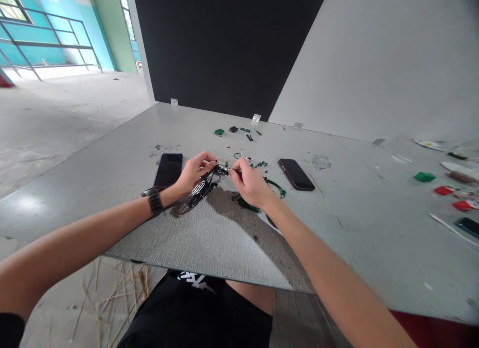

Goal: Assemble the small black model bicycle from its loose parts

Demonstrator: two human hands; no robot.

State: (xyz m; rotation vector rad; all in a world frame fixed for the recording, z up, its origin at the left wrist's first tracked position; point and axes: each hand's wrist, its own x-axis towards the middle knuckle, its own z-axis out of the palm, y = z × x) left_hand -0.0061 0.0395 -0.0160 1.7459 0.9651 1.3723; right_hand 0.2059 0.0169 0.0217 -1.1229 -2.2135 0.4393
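Observation:
My left hand [198, 169] is closed round a small black model bicycle [204, 187], which leans over the table with its silver rack toward me. At its far end my right hand [247, 180] pinches with thumb and forefinger; what lies between the fingertips is too small to make out. A thin wheel ring [242, 157] rests just beyond the right hand. Green curved parts [276, 186] lie beside that hand, and a dark green piece [247, 204] is partly covered below it.
Two phones, a left one [169, 169] and a right one [297, 174], flank my hands. Small green and black parts [234, 130] lie at the back near the upright board [224, 48]. Red-and-white packets [444, 190] and a green lump [424, 176] are at far right.

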